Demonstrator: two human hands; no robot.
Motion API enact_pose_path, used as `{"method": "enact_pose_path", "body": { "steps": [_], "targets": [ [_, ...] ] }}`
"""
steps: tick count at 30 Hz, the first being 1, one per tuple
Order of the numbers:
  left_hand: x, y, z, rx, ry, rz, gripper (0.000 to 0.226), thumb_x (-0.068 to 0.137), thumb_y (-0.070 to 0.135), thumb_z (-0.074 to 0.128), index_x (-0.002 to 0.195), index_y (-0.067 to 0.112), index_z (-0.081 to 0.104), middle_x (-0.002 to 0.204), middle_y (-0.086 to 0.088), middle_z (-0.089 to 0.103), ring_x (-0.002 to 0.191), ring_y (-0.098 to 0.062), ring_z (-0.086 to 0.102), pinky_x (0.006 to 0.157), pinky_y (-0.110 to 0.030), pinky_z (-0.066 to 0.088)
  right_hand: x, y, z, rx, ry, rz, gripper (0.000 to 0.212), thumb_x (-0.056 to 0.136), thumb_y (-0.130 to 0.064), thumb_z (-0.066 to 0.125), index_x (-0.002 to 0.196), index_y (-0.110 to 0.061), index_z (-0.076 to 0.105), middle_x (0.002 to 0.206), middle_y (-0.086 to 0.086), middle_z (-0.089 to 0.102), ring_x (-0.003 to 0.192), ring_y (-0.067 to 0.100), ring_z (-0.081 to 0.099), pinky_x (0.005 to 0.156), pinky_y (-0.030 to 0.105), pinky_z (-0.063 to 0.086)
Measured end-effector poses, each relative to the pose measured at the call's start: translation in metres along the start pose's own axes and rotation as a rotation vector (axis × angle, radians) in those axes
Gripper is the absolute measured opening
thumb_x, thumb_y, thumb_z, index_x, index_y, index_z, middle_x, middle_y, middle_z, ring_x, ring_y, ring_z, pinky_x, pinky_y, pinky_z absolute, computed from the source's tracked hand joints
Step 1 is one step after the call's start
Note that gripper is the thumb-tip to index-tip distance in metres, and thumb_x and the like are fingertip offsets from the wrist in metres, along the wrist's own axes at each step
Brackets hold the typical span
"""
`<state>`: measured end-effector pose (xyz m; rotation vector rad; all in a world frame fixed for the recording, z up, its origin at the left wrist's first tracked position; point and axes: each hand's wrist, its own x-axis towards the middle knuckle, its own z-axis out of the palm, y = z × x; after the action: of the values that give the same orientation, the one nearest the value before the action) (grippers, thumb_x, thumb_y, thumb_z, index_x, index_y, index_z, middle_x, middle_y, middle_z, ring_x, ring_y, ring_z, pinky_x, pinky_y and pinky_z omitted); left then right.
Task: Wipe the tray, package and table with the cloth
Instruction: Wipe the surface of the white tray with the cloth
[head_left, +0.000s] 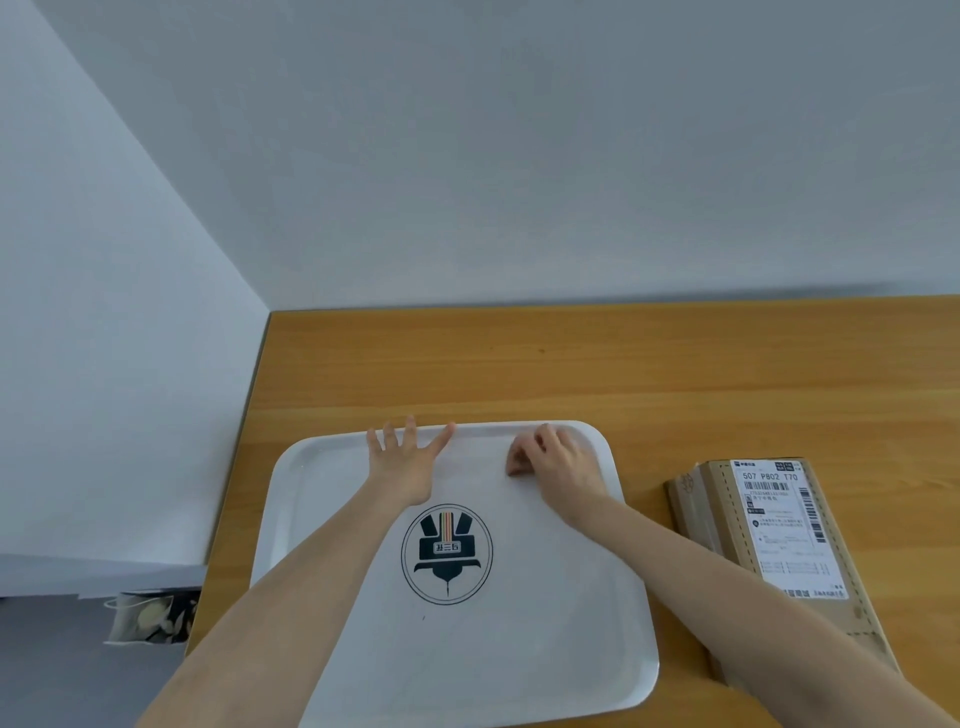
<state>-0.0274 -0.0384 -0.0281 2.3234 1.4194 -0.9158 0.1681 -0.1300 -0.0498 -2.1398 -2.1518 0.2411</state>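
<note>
Cardboard package (712, 506), label (781, 525) "507 P802 T70"

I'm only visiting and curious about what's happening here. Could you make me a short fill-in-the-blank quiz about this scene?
1. The tray is ___ in colour.
2. The package lies on the table to the ___ of the tray.
3. The left hand lies on the tray with its fingers ___.
Missing words: white; right; spread.

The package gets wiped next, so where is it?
In the head view, the package lies on the table, right of the tray.
</note>
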Motion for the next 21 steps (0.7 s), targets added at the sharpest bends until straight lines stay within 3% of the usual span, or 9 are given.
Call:
{"method": "enact_pose_path", "body": {
  "steps": [3,5,6,8,9,16,21],
  "targets": [
    [-0.001,0.001,-0.001,0.022,-0.001,-0.004,0.09,0.09,0.001,0.039,0.146,0.043,-0.017,0.158,-0.016,-0.013,0.144,-0.044,-0.005,0.114,-0.059,-0.002,0.014,-0.01,0.003,0.007,-0.058,0.167,0.042,0.079,0.007,0.047,0.118,-0.008,0.044,0.118,0.009,0.042,0.105,0.028,0.044,0.062,0.028,0.032],
    [0.001,0.0,-0.004,0.041,-0.016,-0.001,0.088,0.09,0.001,0.037,0.147,0.043,-0.015,0.158,-0.016,-0.011,0.144,-0.044,-0.003,0.114,-0.059,-0.003,0.012,-0.024,0.007,0.038,-0.011,0.202,0.042,0.075,0.006,0.055,0.115,-0.006,0.048,0.116,0.011,0.045,0.101,0.029,0.048,0.057,0.027,0.033],
    [0.002,0.0,-0.006,0.052,-0.027,0.002,0.087,0.09,0.001,0.036,0.147,0.043,-0.015,0.158,-0.016,-0.011,0.144,-0.044,-0.002,0.114,-0.058,-0.003,0.01,-0.031,0.011,0.054,0.027,0.192,0.046,0.064,0.006,0.066,0.107,-0.005,0.055,0.107,0.012,0.052,0.091,0.029,0.053,0.05,0.025,0.032],
    [0.004,-0.002,-0.01,0.067,-0.052,0.006,0.086,0.09,0.0,0.034,0.146,0.044,-0.015,0.159,-0.015,-0.01,0.144,-0.043,0.0,0.115,-0.057,-0.003,0.005,-0.045,0.02,0.01,0.024,0.126,0.056,0.036,0.004,0.078,0.088,-0.009,0.063,0.085,0.007,0.057,0.068,0.024,0.056,0.04,0.02,0.026],
    [0.004,-0.002,-0.011,0.07,-0.061,0.01,0.086,0.09,-0.001,0.033,0.146,0.044,-0.015,0.159,-0.015,-0.009,0.144,-0.043,0.001,0.115,-0.057,-0.002,0.002,-0.054,0.023,0.006,0.018,0.081,0.058,0.03,0.003,0.078,0.085,-0.01,0.064,0.081,0.005,0.057,0.064,0.022,0.054,0.039,0.02,0.026],
    [0.003,-0.003,-0.012,0.085,-0.073,0.024,0.084,0.092,0.001,0.032,0.146,0.043,-0.016,0.159,-0.015,-0.01,0.144,-0.043,0.002,0.116,-0.054,-0.001,-0.032,-0.077,0.04,0.129,0.018,-0.312,0.056,0.045,-0.003,0.071,0.097,-0.015,0.055,0.096,0.003,0.055,0.071,0.02,0.051,0.048,0.025,0.046],
    [0.003,-0.005,-0.009,0.065,-0.056,0.027,0.088,0.088,-0.003,0.032,0.147,0.043,-0.015,0.159,-0.014,-0.011,0.144,-0.043,0.001,0.117,-0.054,-0.001,-0.019,-0.039,0.026,0.051,0.078,-0.313,0.056,0.05,0.005,0.067,0.097,-0.017,0.047,0.09,0.005,0.06,0.068,0.023,0.055,0.045,0.03,0.046]
  ]
}}
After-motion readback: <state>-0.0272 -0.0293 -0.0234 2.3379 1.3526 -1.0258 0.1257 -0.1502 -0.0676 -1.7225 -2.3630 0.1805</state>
